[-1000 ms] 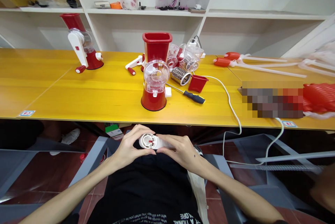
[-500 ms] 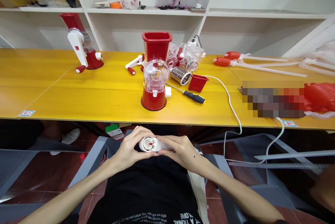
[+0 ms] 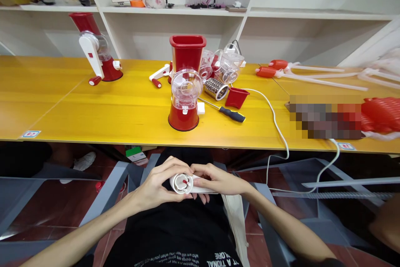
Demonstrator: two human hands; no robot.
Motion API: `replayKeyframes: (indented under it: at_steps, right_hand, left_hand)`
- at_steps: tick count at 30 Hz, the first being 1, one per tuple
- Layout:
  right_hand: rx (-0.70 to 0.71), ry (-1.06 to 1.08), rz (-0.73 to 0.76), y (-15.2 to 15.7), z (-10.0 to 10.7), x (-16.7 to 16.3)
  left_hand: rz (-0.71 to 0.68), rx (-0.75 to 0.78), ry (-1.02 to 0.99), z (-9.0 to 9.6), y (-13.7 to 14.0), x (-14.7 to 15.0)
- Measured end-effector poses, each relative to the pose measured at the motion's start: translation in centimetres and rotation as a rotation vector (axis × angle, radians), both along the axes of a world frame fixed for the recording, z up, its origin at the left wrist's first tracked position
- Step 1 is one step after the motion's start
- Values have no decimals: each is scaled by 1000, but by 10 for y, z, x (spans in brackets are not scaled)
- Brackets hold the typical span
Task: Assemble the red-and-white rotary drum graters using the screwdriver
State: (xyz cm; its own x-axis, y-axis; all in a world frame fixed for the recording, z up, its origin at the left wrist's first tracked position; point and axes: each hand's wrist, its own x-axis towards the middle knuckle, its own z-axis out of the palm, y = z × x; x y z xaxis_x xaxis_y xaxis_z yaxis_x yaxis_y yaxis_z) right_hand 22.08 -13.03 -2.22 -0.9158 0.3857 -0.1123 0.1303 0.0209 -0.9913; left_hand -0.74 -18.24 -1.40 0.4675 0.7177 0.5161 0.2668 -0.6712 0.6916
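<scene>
Over my lap, in front of the table edge, I hold a white crank handle (image 3: pixel 200 189) with both hands. Its round hollow end faces up and shows a small red piece inside. My left hand (image 3: pixel 165 178) is closed around that round end, thumb below and fingers above. Along the white arm of the crank, my right hand (image 3: pixel 217 178) grips with thumb and fingers. Beyond them stands a red rotary grater (image 3: pixel 186 56) with a clear housing and a white knob at its side. No crank shows on its front.
A screwdriver (image 3: pixel 231 114), a metal grating drum (image 3: pixel 216 88), a red pusher (image 3: pixel 236 98) and clear housings (image 3: pixel 229 67) lie beside the grater. Another grater (image 3: pixel 111 70) stands at the left. A white cable (image 3: pixel 275 121) hangs over the table edge. Red-and-white hand pumps (image 3: pixel 278 65) lie right.
The crank handle has moved slightly down and right, and its round end is tilted more towards me. My right hand has shifted its grip, with fingers now showing beneath the arm.
</scene>
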Motion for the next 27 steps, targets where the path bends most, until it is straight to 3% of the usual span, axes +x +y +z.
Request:
replayKeyframes:
  at_steps: [12, 19, 27]
  right_hand:
    - [228, 4, -180, -4, -1, -2]
    - [393, -86, -305, -8, -4, -4]
    - [402, -143, -308, -12, -6, -8]
  left_hand:
    - [22, -69, 32, -1, 0, -2]
    - [276, -383, 123, 1, -8, 10]
    - [238, -461, 118, -3, -9, 8]
